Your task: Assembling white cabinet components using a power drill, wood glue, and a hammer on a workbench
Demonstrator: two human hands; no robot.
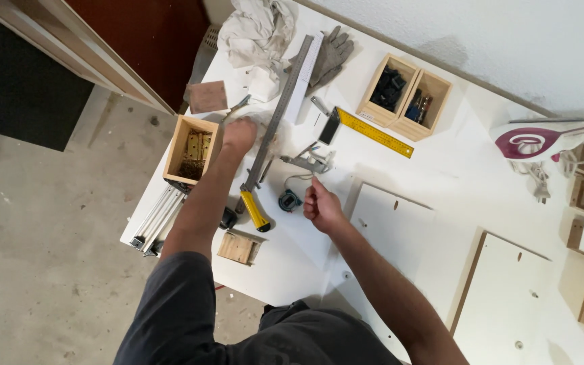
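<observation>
- I see my left hand (239, 134) far out over the white tabletop (441, 182), fingers curled down onto something pale; I cannot tell what they grip, as it blurs.
- Just beside those fingers, on their outer side, stands a wooden box of brass hinges (192, 149); on their inner side a long steel ruler (277, 115) runs away from me.
- My right hand (322, 205) is closed in a loose fist, fingers pressed together, thumb up; whether it pinches anything is hidden from me.
- Just beyond the right fingers lies a metal clamp-like tool (309, 161); just to their left sits a small tape measure (289, 200), near but apart.
- Between both hands lies a yellow-handled tool (254, 209), touching neither.
- Both forearms are stretched forward, the left nearly straight, the right bent at the elbow.
- Past the fingers lie a grey glove (331, 55), a yellow square ruler (373, 132) and a crumpled cloth (257, 30).
</observation>
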